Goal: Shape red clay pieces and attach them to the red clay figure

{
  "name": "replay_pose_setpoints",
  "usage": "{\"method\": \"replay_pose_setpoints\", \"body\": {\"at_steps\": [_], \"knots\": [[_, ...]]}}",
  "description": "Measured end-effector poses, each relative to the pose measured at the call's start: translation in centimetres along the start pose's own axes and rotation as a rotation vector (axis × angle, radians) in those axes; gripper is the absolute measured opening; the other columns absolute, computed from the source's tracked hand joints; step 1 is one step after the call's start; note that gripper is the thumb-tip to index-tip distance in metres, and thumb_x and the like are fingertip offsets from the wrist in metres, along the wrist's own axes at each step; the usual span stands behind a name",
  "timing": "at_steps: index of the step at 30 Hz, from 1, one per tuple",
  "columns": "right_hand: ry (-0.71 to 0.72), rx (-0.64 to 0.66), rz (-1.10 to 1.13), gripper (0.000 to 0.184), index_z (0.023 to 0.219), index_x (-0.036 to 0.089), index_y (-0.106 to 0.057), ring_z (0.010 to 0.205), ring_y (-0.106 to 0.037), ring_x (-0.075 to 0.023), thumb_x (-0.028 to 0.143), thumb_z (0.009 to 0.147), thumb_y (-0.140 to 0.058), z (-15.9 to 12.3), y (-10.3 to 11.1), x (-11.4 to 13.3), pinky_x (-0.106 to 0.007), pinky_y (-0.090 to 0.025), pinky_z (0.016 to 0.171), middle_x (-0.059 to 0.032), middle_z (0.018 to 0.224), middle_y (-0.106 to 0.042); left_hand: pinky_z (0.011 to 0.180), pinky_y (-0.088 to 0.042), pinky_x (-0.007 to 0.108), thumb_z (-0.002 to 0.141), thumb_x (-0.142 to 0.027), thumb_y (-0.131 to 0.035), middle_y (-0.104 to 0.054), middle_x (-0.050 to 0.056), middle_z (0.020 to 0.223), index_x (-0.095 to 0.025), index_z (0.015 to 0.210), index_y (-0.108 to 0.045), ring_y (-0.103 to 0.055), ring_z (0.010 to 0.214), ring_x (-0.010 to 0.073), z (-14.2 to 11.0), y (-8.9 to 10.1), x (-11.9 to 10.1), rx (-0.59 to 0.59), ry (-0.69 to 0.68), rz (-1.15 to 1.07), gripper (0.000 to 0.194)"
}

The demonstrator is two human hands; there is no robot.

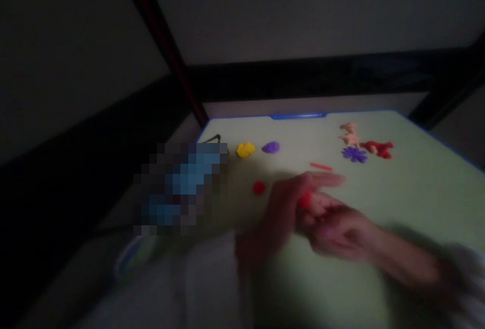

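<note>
A small lump of red modelling clay (305,199) shows between my two hands over the table. My left hand (290,200) is stretched out, its fingers pointing right and its palm side against the lump. The fingers of my right hand (337,230) are curled and closed around the clay from below and the right; part of it is hidden. Motion blurs both hands. Just beyond them lies a thin red clay strip (321,166). To the left of my left hand is a flat red clay disc (259,187).
Yellow clay (245,149) and a purple clay piece (271,147) lie at the back left of the pale table (303,137). At the back right are a purple flower shape (354,154), a skin-toned clay figure (350,138) and red clay (381,149). A pixelated patch covers the left edge.
</note>
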State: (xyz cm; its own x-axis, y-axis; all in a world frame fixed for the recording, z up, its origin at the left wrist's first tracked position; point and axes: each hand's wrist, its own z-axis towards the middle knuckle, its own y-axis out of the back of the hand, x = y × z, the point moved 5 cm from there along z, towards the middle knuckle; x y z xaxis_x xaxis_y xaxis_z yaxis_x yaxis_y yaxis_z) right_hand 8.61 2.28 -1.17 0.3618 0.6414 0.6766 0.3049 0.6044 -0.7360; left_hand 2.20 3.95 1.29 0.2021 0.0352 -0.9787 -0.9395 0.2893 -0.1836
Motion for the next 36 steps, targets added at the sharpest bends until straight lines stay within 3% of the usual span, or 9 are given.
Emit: {"method": "replay_pose_setpoints", "body": {"at_steps": [6,13,17,20,24,27,32,34,36], "knots": [[-0.105,0.022,0.102,0.025,0.070,0.020,-0.038,0.019,-0.020,0.0005,0.016,0.062,-0.061,-0.3,0.0,-0.6,-0.013,-0.011,0.019,0.0144,0.047,-0.041,0.085,-0.049,0.034,0.087,-0.035,-0.031,-0.070,0.003,0.092,-0.022,0.069,-0.064,-0.062,0.092,0.0176,-0.5,-1.0,0.1,0.008,-0.118,-0.085,0.040],[-0.124,0.096,0.146,0.017,0.078,0.020,-0.043,0.018,-0.023,-0.0011,0.014,0.069,-0.055,-0.3,0.2,-0.9,-0.013,-0.013,0.020,0.0139,0.043,-0.038,0.096,-0.043,0.035,0.088,-0.031,-0.035,-0.070,0.002,0.087,-0.020,0.070,-0.064,-0.062,0.095,0.0175,-0.6,-1.5,0.5,0.070,-0.218,-0.196,0.037],[-0.008,0.098,0.169,0.019,0.072,0.021,-0.035,0.021,-0.019,-0.0009,0.015,0.070,-0.053,-0.2,0.2,-0.3,-0.013,-0.014,0.021,0.0122,0.047,-0.036,0.096,-0.043,0.036,0.090,-0.036,-0.026,-0.069,0.006,0.099,-0.017,0.086,-0.067,-0.060,0.099,0.0190,-0.2,-1.0,0.6,0.015,-0.093,-0.153,0.046],[0.047,0.088,0.185,0.019,0.074,0.022,-0.033,0.023,-0.014,-0.0007,0.011,0.072,-0.047,-0.2,0.1,0.0,-0.011,-0.013,0.023,0.0123,0.048,-0.033,0.099,-0.040,0.035,0.090,-0.038,-0.024,-0.066,0.004,0.108,-0.020,0.100,-0.065,-0.056,0.107,0.0193,-0.1,-0.3,0.2,-0.050,-0.096,-0.118,0.046],[0.028,0.132,0.196,0.018,0.078,0.023,-0.034,0.023,-0.015,-0.0013,0.010,0.072,-0.045,-0.3,-0.2,-0.4,-0.011,-0.015,0.023,0.0118,0.049,-0.034,0.092,-0.045,0.030,0.090,-0.040,-0.027,-0.070,0.002,0.098,-0.022,0.087,-0.071,-0.060,0.097,0.0181,-0.3,-0.1,0.0,-0.092,-0.072,0.027,0.048],[-0.049,0.194,0.230,0.018,0.075,0.023,-0.035,0.022,-0.018,-0.0020,0.012,0.071,-0.049,-0.3,-0.3,-1.2,-0.012,-0.014,0.021,0.0120,0.048,-0.034,0.083,-0.050,0.032,0.090,-0.041,-0.027,-0.071,0.006,0.079,-0.020,0.069,-0.071,-0.065,0.084,0.0193,-0.3,-0.6,0.5,-0.083,-0.015,-0.046,0.053],[-0.095,0.244,0.238,0.015,0.066,0.020,-0.036,0.020,-0.017,-0.0025,0.016,0.075,-0.048,-0.1,-0.3,-1.9,-0.012,-0.016,0.019,0.0122,0.041,-0.028,0.085,-0.049,0.034,0.087,-0.042,-0.034,-0.065,0.007,0.056,-0.020,0.047,-0.062,-0.066,0.077,0.0197,-0.3,-0.8,0.9,-0.138,-0.017,-0.176,0.054],[-0.061,0.223,0.240,0.014,0.069,0.021,-0.037,0.021,-0.017,-0.0018,0.014,0.074,-0.048,0.0,-0.5,-1.5,-0.011,-0.018,0.020,0.0125,0.043,-0.032,0.085,-0.049,0.033,0.087,-0.043,-0.034,-0.067,0.007,0.062,-0.018,0.054,-0.065,-0.065,0.080,0.0198,-0.2,-0.8,0.8,-0.109,0.011,-0.230,0.052],[0.004,0.151,0.212,0.018,0.072,0.021,-0.036,0.024,-0.020,-0.0005,0.009,0.071,-0.049,0.2,-0.6,-0.7,-0.009,-0.020,0.022,0.0128,0.049,-0.039,0.088,-0.047,0.033,0.087,-0.044,-0.030,-0.071,0.008,0.081,-0.017,0.076,-0.069,-0.064,0.090,0.0194,0.1,-0.8,0.5,-0.078,0.050,-0.331,0.048]]}}
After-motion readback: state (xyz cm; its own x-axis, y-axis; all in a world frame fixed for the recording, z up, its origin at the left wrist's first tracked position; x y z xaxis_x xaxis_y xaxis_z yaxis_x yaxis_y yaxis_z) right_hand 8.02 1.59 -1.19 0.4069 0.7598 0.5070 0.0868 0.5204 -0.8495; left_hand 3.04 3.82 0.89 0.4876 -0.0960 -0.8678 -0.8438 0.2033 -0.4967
